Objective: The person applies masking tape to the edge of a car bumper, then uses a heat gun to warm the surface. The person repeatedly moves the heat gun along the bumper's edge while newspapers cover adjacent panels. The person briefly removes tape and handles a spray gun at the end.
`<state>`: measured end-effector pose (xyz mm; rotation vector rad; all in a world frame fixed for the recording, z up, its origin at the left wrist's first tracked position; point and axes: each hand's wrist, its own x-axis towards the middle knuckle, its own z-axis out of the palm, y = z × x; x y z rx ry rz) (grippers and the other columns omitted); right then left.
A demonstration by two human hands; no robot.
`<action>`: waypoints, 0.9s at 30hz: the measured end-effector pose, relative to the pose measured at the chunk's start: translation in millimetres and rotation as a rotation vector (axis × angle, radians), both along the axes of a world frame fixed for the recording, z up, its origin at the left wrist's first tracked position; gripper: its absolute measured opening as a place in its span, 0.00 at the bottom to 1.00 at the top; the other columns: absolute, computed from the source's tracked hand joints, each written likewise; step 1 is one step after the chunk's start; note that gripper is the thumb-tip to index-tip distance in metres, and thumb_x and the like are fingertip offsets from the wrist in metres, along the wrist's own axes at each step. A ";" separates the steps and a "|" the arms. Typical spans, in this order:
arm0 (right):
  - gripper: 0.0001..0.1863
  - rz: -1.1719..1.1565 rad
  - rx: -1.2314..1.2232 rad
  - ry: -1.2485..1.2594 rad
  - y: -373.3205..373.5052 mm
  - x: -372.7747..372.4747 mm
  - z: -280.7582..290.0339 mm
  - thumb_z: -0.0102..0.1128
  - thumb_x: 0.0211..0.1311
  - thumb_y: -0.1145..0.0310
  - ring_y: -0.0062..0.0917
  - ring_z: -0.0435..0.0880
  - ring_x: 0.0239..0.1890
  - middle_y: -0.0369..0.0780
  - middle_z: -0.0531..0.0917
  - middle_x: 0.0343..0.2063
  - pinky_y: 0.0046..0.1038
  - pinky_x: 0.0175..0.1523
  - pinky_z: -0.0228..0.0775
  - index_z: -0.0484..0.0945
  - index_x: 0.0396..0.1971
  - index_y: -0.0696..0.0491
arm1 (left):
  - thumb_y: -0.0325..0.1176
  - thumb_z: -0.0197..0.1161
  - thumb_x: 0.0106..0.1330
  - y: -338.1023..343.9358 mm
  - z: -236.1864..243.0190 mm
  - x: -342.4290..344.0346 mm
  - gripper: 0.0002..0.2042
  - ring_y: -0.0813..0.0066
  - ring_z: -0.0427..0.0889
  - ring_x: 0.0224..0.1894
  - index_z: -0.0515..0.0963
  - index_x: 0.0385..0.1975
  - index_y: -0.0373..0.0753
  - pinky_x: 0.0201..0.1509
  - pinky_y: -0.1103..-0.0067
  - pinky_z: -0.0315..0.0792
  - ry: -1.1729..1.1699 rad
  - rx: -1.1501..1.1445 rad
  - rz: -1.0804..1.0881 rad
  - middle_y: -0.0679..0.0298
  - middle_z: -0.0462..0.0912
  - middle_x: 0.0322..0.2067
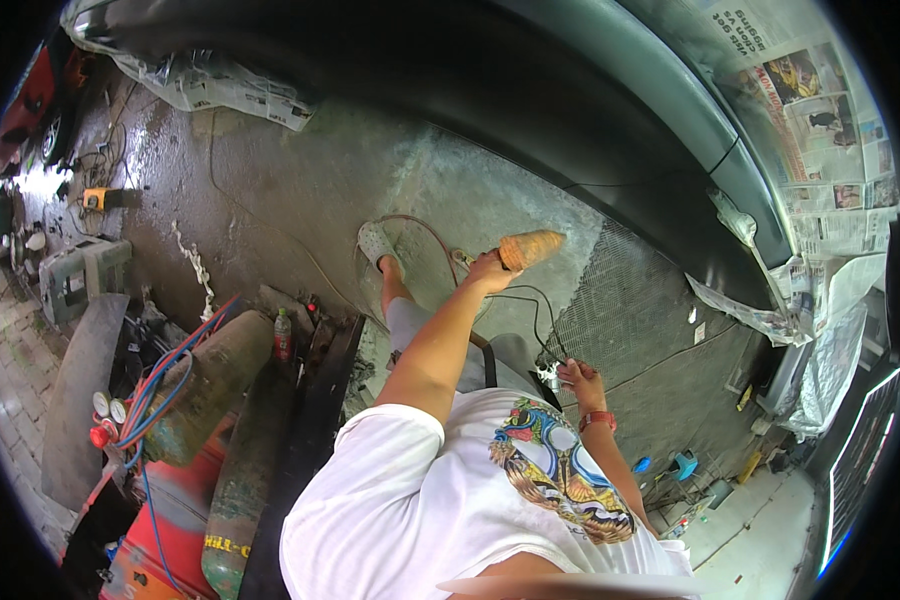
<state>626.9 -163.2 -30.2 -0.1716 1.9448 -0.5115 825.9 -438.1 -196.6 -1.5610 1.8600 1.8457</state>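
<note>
My left hand (488, 274) is closed around a mottled orange, cone-shaped object (533, 246), held out over the concrete floor (440, 190). Near it are a small brass-coloured fitting (463, 257) and a reddish hose (421, 224). My right hand (582, 378), with a red band at the wrist, grips a small silvery metal piece (549, 374), its exact kind unclear, where a dark cable comes in. A long dark-painted vehicle body (370, 65) lies beyond my hands. My foot in a pale clog stands left of the cone.
At left are gas cylinders (232, 500) with gauges (110, 405) and hoses, a plastic bottle (283, 335), a grey machine (80, 280) and a yellow box (97, 199). Newspaper masking (820, 140) covers panels at right. A metal mesh (615, 300) lies beside the body. Cables cross the floor.
</note>
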 end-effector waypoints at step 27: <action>0.28 0.417 0.025 -0.084 -205.6 120.7 7.9 0.59 0.76 0.51 0.27 0.88 0.51 0.44 0.89 0.49 0.29 0.53 0.79 0.78 0.61 0.61 | 0.51 0.71 0.65 -255.0 -18.6 380.5 0.31 0.46 0.81 0.59 0.76 0.59 0.34 0.62 0.62 0.73 -0.192 -0.508 1.372 0.44 0.83 0.55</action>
